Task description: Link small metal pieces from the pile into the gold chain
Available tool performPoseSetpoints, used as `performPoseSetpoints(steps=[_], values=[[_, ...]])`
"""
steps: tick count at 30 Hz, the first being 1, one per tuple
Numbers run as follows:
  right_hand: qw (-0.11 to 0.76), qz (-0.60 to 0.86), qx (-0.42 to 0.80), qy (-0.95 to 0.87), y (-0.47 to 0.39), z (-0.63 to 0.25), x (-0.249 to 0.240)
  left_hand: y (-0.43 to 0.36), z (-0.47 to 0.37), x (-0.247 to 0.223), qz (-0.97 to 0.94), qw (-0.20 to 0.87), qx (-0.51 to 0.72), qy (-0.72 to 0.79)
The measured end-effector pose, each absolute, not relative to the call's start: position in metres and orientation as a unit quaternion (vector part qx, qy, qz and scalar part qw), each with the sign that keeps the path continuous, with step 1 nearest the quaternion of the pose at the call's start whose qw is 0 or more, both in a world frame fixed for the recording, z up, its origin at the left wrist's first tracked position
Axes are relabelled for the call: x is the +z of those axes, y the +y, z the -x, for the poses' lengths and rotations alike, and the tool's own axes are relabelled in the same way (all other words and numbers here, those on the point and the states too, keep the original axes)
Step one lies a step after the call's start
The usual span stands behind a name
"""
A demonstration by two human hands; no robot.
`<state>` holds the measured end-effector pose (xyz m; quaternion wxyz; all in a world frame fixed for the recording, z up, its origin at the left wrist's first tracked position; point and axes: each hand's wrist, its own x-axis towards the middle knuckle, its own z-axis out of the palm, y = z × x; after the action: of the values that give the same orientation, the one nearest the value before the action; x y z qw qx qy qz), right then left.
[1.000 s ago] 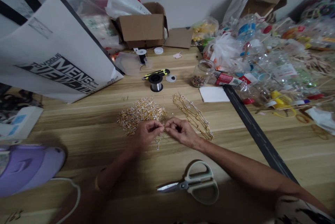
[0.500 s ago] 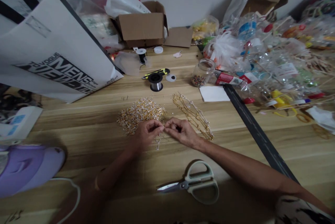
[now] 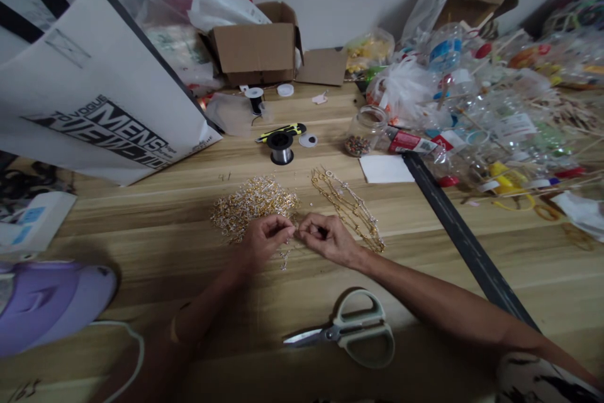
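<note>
My left hand is closed in a pinch at the front edge of a heap of small gold and silver pieces. A short beaded chain hangs below its fingertips. Thumb and forefinger of my right hand are pressed together, almost touching the left fingertips. Whatever tiny piece lies between the two pinches is too small to name. To the right, gold and silver chains lie stretched out on the wooden table. Scissors with pale handles rest slightly open, nearer to me.
Behind the heap are a wire spool, a yellow-black utility knife and a jar of beads. Plastic bottles crowd the right side. A large white bag and a purple appliance stand at left.
My right fingers have shifted very slightly and curl a little more. The left hand and the hanging chain stay nearly in place.
</note>
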<state>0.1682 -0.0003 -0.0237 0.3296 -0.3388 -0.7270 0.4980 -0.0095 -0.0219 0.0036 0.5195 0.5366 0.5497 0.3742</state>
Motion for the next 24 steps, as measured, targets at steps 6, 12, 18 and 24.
performPoseSetpoints(steps=[6, 12, 18, 24], values=[[0.335, 0.35, 0.489, -0.726, -0.001, -0.1669, -0.0216, -0.0215, 0.0095, 0.0051, -0.526, 0.531, 0.372, 0.551], [0.341, 0.347, 0.494, -0.721, -0.001, -0.1668, -0.0224, -0.0233, 0.0099, -0.0013, -0.549, 0.519, 0.379, 0.534], [0.334, 0.343, 0.501, -0.721, -0.0008, -0.1667, -0.0245, -0.0229, 0.0097, 0.0007, -0.552, 0.531, 0.367, 0.528], [0.325, 0.338, 0.505, -0.725, -0.0006, -0.1679, -0.0223, -0.0216, 0.0097, 0.0058, -0.527, 0.544, 0.367, 0.54]])
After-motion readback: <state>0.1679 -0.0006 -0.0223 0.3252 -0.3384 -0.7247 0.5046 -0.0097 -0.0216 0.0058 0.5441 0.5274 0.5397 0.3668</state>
